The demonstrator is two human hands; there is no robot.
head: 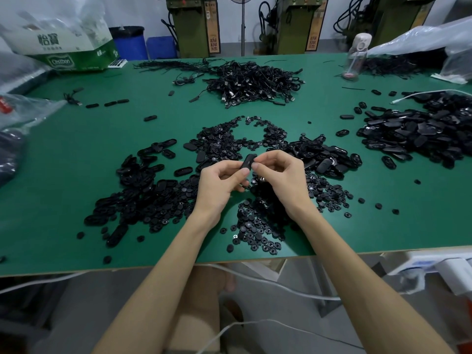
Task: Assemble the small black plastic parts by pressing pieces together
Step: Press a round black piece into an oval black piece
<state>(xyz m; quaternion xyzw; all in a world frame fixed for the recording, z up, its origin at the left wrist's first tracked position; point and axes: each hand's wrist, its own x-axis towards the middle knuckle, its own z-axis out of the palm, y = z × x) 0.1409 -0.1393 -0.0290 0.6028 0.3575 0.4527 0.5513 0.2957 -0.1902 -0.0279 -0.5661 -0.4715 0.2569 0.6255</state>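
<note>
Green flat-topped work table [76, 180] fills most of the head view, its near edge crossing the lower half of the frame. Far centre: tangled heap of thin black cables with plug ends [252, 81]. Right side: large pile of black oval plastic shells [419, 131], well apart from the hands. Near centre, a broad scatter of small black round plastic discs and oval frames [143, 198] lies to the left of and below the hands; a second cluster of the same discs [255, 226] lies between the forearms, near the table edge. Smaller heap of black oval housings [321, 155] sits just to the right of the right hand.

Far left corner: white and green cardboard carton [63, 51] partly under clear plastic film. Far right: clear drinking bottle with pale lid [356, 57], upright on the table.

Both hands raised just above the central scatter, fingertips meeting. Left hand [222, 182]: fingers curled, thumb and forefinger pinching the lower end of a small black oblong plastic part [249, 160]. Right hand [278, 172]: fingers curled, thumb and forefinger pinched against the same part from its right side. Part is tilted, held between the two hands, clear of the table. Whether it is one piece or two already joined: cannot tell
</note>
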